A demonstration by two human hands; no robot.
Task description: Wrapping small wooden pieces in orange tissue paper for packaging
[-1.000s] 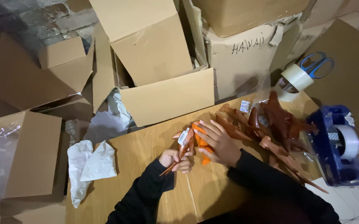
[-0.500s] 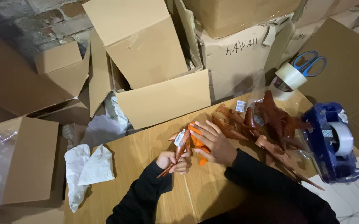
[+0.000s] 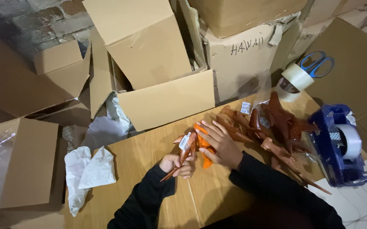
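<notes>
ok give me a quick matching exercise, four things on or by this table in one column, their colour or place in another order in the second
Things:
1. scissors
2. tape dispenser
3. crumpled paper
4. left hand

Descriptions:
A. white, at the table's left edge
B. holds a thin brown packet with a white label
C. blue handles, behind the tape roll
D. dark blue, at the table's right end

Pairs: 1-C, 2-D, 3-A, 4-B

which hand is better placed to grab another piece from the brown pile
Right, probably. The right hand lies flat on the orange piece, right beside the brown pile. The left hand is farther away, its grip closed on a wrapped brown piece.
</notes>
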